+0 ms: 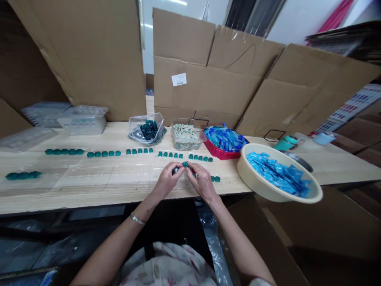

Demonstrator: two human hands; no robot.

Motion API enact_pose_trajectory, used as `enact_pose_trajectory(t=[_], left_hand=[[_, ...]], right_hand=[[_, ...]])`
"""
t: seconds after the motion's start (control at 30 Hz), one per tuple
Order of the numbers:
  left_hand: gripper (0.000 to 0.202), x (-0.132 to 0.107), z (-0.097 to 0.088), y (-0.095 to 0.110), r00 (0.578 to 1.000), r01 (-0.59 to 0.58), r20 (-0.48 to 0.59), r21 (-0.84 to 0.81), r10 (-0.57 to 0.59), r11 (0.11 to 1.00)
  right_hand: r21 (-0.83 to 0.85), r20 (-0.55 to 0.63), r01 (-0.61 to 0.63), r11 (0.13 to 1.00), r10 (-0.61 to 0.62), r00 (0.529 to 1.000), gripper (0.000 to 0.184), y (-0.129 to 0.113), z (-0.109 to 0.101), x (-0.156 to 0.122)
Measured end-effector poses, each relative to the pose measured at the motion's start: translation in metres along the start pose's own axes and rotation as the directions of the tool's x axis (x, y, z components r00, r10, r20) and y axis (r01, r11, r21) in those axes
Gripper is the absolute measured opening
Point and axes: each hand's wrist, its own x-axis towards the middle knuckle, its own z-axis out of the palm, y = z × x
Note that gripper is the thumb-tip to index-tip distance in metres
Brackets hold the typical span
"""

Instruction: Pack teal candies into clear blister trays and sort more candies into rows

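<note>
View: the head camera is being pointed forward and down at a wooden desk (pixel 98 194).
Left hand: a small dark-and-teal piece (pixel 175 171) is being pinched in the curled, nearly closed left hand (pixel 166 180), with a metal bracelet (pixel 137 218) being worn at the wrist.
Right hand: the right hand (pixel 203 183) is being held almost closed against the left, its fingertips at a teal moulded piece (pixel 185 164); whether that piece is being gripped by it cannot be told.
Rows: teal moulded pieces (pixel 200 157) are being kept in short, separate rows across the desk, apparently so that each group stays distinct.
Supplies: a clear bag of dark teal pieces (pixel 147 130), a plastic tub of pale packets (pixel 187 135), a red tray of blue packets (pixel 224 139) and a cream basin of blue sachets (pixel 276 195) are being kept at the far side and right, apparently within reach.
</note>
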Motion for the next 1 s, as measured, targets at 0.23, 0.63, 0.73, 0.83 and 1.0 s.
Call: enact_pose_trajectory(t=[0.23,0.63,0.73,0.83,1.0], left_hand=[[0.008,0.001,0.003,-0.010,0.939,-0.333,0.048,0.369,0.340,0.868],[0.007,0.002,0.006,-0.010,0.942,-0.324,0.077,0.466,0.328,0.823],[0.006,0.005,0.010,-0.014,0.956,-0.271,0.013,0.435,0.294,0.859],[0.007,0.008,0.013,-0.018,0.970,-0.229,0.001,0.342,0.243,0.911],[0.009,0.011,0.013,-0.019,0.970,-0.223,-0.003,0.395,0.244,0.891]], right_hand=[[-0.179,0.002,0.080,0.981,-0.081,0.997,0.029,0.004,0.007,-0.003],[-0.276,-0.081,-0.007,0.961,-0.016,0.997,0.021,0.010,0.013,-0.008],[-0.379,-0.148,-0.060,0.923,0.004,0.989,0.023,0.010,0.016,-0.009],[-0.440,-0.156,-0.024,0.898,-0.051,0.986,0.022,0.008,0.019,-0.011],[-0.437,-0.093,0.058,0.898,-0.109,0.990,0.021,0.006,0.026,-0.018]])
